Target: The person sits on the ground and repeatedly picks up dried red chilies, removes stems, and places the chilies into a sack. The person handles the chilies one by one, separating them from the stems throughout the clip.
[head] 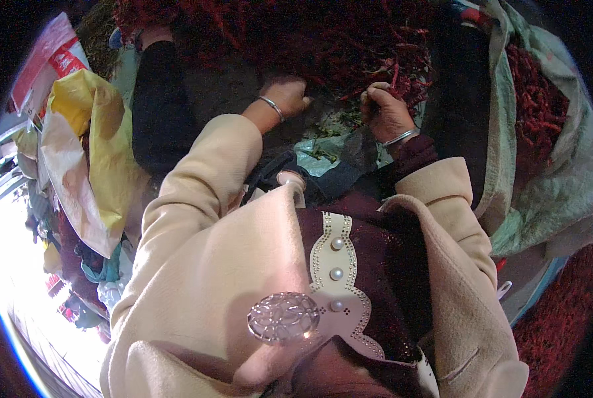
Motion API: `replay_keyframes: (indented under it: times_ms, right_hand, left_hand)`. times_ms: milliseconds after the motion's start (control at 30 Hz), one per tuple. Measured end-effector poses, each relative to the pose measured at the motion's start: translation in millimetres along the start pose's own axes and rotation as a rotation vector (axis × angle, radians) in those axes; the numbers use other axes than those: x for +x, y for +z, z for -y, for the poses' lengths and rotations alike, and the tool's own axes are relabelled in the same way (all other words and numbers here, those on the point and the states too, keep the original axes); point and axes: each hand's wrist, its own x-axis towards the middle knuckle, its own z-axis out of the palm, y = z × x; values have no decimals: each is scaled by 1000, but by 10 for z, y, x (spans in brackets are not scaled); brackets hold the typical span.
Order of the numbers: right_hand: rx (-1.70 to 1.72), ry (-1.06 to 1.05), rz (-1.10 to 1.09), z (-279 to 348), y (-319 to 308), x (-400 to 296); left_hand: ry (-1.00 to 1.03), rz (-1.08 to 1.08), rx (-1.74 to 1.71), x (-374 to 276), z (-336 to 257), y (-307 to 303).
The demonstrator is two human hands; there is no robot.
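Observation:
My left hand (285, 98), with a silver bangle at the wrist, is held over the dark space between my legs. Its fingers are curled and in shadow, so I cannot tell if anything is in them. My right hand (387, 113), also with a bangle, has thumb and fingers pinched together on dried red chillies (400, 85), which show around the fingertips. Beyond both hands spreads a heap of dried red chillies (276, 30), its far part dark. Loose green stems (321, 151) lie below, some on a pale plastic sheet (304, 149).
At the right stands an open woven sack (505, 149) holding red chillies (537, 104). More red chillies (560, 308) lie behind it. To the left are a yellow and white woven sack (105, 164) and a red and white bag (52, 59) bearing writing. My dark trouser legs (162, 99) flank the work.

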Motion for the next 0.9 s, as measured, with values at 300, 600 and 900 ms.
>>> replay_keyframes:
  times_ms: [300, 600, 900]
  right_hand:
    - [-177, -55, -20, -106, -180, 151]
    - [-197, -39, -27, -132, -295, 223]
    - [-305, -8, 34, -67, -73, -40]
  left_hand:
    - [13, 25, -241, -7, 152, 70]
    - [305, 314, -1721, -515, 172, -404]
    - [183, 138, -1907, -517, -36, -313]
